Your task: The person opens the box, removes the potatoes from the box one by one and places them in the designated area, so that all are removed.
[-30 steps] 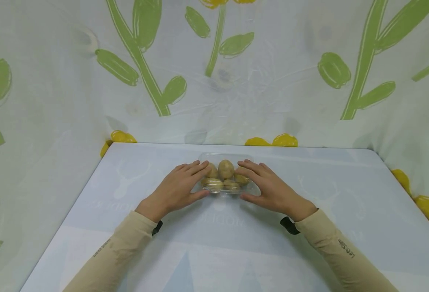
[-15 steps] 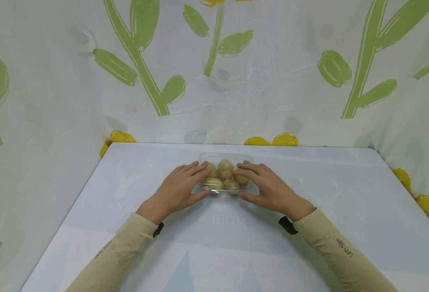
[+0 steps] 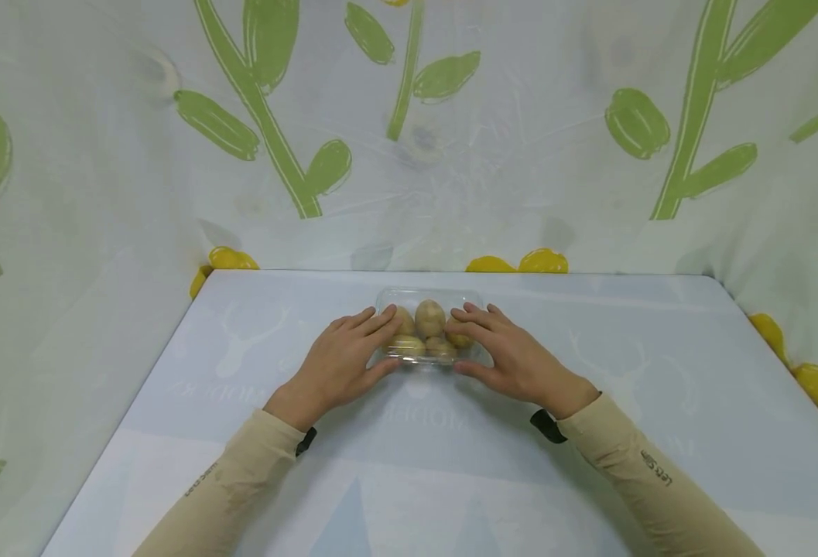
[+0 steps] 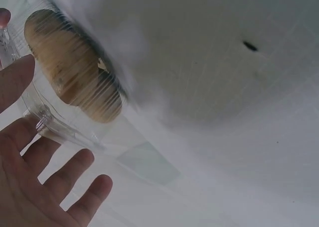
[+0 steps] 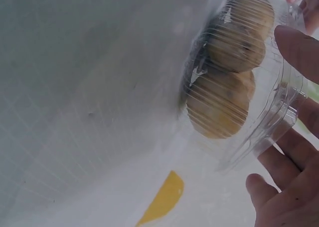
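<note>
A clear plastic clamshell box [image 3: 429,294] lies on the table with several potatoes [image 3: 430,318] inside. At its left end is my left hand [image 3: 339,360], thumb by the front corner and index finger at the rim; the other fingers are spread. My right hand [image 3: 516,360] holds the right end in much the same way. The left wrist view shows the left thumb [image 4: 19,81] in front of the ribbed side, with potatoes [image 4: 65,57] behind the plastic. In the right wrist view, the right thumb [image 5: 299,50] and fingers stand about the box's rim [image 5: 286,105].
The white table [image 3: 409,480] bears pale printed patterns. A hanging cloth [image 3: 506,178] with green leaves and yellow flowers encloses its back and sides. The box stands near the table's back edge.
Both hands stay at the two ends of the box, and the box stays put on the table. The head view shifts only slightly.
</note>
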### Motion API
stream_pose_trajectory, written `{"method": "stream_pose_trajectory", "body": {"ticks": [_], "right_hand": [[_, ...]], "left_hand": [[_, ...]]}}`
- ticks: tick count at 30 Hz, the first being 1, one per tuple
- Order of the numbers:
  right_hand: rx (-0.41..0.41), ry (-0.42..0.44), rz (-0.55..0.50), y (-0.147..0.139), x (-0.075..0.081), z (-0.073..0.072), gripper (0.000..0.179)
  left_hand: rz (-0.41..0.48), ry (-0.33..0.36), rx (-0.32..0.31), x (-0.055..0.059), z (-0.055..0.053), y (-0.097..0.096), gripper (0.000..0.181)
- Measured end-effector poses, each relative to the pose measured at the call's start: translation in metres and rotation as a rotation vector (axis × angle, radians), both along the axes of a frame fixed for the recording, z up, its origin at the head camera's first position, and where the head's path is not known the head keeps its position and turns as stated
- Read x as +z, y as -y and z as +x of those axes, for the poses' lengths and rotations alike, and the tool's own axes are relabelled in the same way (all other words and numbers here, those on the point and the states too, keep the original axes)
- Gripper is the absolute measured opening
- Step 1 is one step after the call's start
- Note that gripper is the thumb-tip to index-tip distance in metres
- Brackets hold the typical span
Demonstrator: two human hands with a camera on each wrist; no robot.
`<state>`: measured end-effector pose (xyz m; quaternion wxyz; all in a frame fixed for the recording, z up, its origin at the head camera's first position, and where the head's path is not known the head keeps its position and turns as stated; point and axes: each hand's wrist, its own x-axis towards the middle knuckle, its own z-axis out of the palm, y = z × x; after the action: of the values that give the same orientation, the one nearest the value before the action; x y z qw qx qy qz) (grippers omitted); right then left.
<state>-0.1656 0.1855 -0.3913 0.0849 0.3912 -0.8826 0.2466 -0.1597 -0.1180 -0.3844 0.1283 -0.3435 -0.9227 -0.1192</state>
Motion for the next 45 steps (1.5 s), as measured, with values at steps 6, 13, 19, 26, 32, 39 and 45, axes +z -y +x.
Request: {"method": "stream_pose_trajectory", "body": {"ticks": [6, 13, 19, 26, 32, 39, 45], "right_hand": [[-0.004, 0.03, 0.004, 0.0012, 0.0032, 0.0013, 0.054], [-0.007, 0.035, 0.01, 0.0021, 0.0025, 0.0023, 0.052], [-0.01, 0.035, 0.025, 0.0012, 0.0033, 0.0028, 0.051], [0.005, 0.003, 0.033, -0.0003, 0.002, 0.002, 0.052], [0.002, 0.019, 0.05, -0.0007, 0.0017, 0.0033, 0.052], [0.001, 0.003, 0.076, -0.0005, -0.0003, 0.0045, 0.053], [-0.007, -0.019, 0.094, -0.0001, -0.0009, 0.0054, 0.053]], "left_hand": [[-0.028, 0.013, 0.022, -0.0007, 0.0016, -0.0021, 0.063], [-0.04, 0.021, 0.03, -0.0015, 0.0029, -0.0026, 0.063], [-0.063, 0.009, 0.024, -0.0005, 0.0031, -0.0024, 0.063], [-0.093, -0.093, -0.037, -0.0025, 0.0011, -0.0005, 0.06], [-0.092, -0.169, -0.079, -0.0051, -0.0012, 0.0009, 0.057], [-0.063, -0.152, -0.096, -0.0066, -0.0015, 0.0012, 0.054], [-0.037, -0.165, -0.123, -0.0068, -0.0018, 0.0007, 0.053]]}}
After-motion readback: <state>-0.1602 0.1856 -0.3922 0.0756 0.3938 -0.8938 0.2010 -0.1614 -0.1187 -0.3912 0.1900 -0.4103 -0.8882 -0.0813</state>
